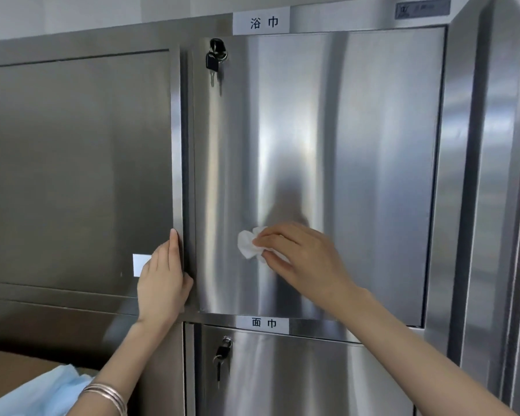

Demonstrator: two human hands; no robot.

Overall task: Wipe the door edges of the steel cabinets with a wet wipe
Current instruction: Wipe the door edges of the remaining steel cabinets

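The upper steel cabinet door (357,130) fills the middle of the head view, closed. A crumpled white wet wipe (248,244) is pressed flat against its lower left face by my right hand (300,256). My left hand (162,280) grips the vertical edge of the neighbouring left steel door (177,145), which stands swung out; the fingers lie along the front of that edge and the thumb hooks behind it. The gap between the two doors runs just right of my left hand.
Keys (215,60) hang from the upper door's lock at top left. A lower door (282,376) carries a second set of keys (222,354). White labels (261,22) mark both doors. Another steel cabinet (493,175) stands at right. Light blue cloth (36,391) lies bottom left.
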